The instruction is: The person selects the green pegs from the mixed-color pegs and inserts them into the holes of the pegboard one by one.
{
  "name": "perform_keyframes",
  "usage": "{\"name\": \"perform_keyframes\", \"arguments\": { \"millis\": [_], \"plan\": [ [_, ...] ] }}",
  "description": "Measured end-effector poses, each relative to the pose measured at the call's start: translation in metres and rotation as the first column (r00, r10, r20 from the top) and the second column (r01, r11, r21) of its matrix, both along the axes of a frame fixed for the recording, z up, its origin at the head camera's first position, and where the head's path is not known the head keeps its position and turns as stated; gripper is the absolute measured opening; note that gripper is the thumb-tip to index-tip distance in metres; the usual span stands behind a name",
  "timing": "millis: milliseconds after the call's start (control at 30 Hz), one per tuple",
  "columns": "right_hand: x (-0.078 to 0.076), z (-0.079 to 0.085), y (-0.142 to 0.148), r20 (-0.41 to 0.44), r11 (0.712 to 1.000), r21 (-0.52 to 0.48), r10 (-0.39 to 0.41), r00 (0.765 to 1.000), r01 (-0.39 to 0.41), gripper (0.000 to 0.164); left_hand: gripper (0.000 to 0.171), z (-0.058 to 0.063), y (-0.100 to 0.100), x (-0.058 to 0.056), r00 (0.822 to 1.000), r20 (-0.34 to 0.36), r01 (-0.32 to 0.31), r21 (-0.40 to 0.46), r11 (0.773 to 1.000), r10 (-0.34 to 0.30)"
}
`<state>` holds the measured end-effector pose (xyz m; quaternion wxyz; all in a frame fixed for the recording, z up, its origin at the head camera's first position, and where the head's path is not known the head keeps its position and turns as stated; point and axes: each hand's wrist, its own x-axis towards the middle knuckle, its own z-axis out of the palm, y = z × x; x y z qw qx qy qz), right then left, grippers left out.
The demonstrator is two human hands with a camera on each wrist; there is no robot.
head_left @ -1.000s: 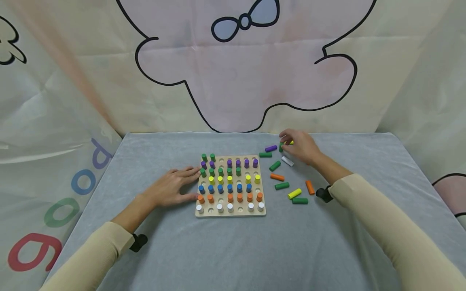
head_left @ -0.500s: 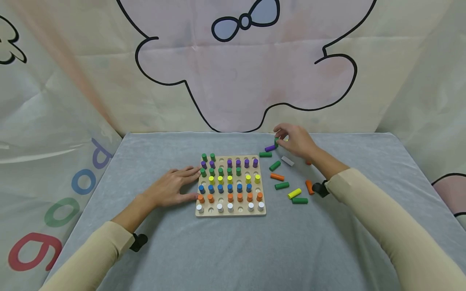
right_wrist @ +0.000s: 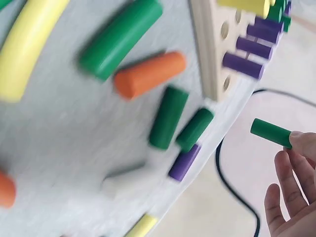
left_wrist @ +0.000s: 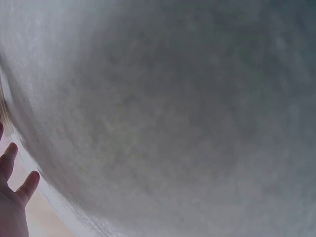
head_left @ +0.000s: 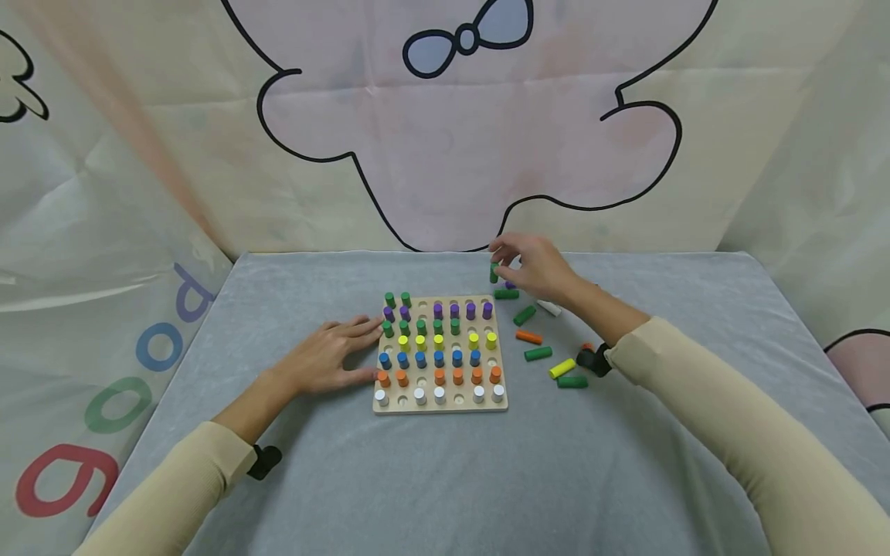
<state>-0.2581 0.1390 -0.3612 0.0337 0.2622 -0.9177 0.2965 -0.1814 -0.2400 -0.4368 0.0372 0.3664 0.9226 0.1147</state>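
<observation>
"Pinched at one end between thumb and fingers of the right hand (head_left: pixel 531 266) is a green peg (head_left: pixel 494 272), held roughly upright beyond the far right corner of the pegboard (head_left: pixel 431 410)."

"And the left hand (head_left: pixel 327 359)?"

"Loose, fingers extended, their tips touching the pegboard's left edge."

"How do the rows run from its near edge?"

"White pegs (head_left: pixel 439 396) first, then orange pegs (head_left: pixel 439 378), blue pegs (head_left: pixel 439 359), yellow pegs (head_left: pixel 438 341), a row of green pegs (head_left: pixel 438 327), purple pegs (head_left: pixel 455 311), and two far green pegs (head_left: pixel 390 300) at the far left corner. Bare holes show among them."

"What lies on the table (head_left: pixel 431 479), off the pegboard's right edge?"

"Nearest, a loose green peg (head_left: pixel 572 382), with a loose yellow peg (head_left: pixel 562 368) just past it. Next come a second green one (head_left: pixel 538 353), a loose orange peg (head_left: pixel 528 337), a third green one (head_left: pixel 524 315) and a loose white peg (head_left: pixel 549 307) beside the right forearm. Another orange one (right_wrist: pixel 6 190) is mostly hidden by the right wrist camera (head_left: pixel 593 360) from above."

"And farther?"

"A fourth green one (head_left: pixel 506 294) by the pegboard's far right corner, a loose purple peg (right_wrist: pixel 185 162) just beside it, and another yellow one (right_wrist: pixel 141 226) near the table's far edge. Behind that edge hangs a pale backdrop (head_left: pixel 452 154) printed with a blue bow (head_left: pixel 467 39)."
</observation>
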Motion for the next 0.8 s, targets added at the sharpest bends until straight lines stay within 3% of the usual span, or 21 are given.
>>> {"name": "perform_keyframes", "arguments": {
  "millis": [433, 800],
  "plan": [
    [0.006, 0.008, -0.054, 0.035, 0.997, -0.027, 0.078, 0.996, -0.077, 0.031, 0.077, 0.001, -0.001, -0.001, 1.000, 0.019, -0.012, -0.019, 1.000, 0.012],
    [0.007, 0.002, -0.089, 0.049, 0.995, -0.020, 0.101, 0.994, -0.100, 0.029, 0.077, 0.000, -0.001, -0.001, 1.000, 0.013, -0.012, -0.016, 1.000, 0.012]
  ]
}}
